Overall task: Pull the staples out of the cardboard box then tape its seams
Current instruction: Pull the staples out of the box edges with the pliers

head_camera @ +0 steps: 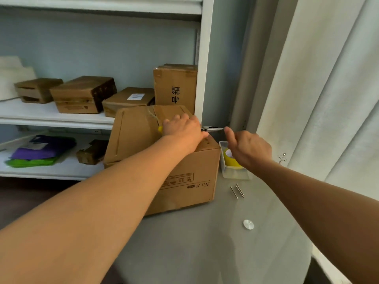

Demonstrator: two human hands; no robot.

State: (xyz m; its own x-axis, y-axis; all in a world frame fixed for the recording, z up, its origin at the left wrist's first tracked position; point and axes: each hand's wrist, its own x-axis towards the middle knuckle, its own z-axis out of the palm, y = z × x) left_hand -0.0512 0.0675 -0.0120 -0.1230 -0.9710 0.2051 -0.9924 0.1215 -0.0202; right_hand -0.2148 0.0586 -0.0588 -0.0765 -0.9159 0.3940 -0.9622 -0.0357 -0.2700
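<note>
A brown cardboard box marked "No.8" stands on a grey round table. My left hand lies on the box's top right edge and grips yellow-handled pliers, whose metal jaws stick out to the right past the box. My right hand hovers just right of the jaws, its forefinger raised near their tip and the other fingers loosely curled, holding nothing I can see. Three pulled metal staples lie straight on the table right of the box.
A clear plastic tray holding a yellow tape roll sits under my right hand. A white shelf unit behind the box carries several cardboard boxes. A curtain hangs at the right. A small metal disc is set in the table.
</note>
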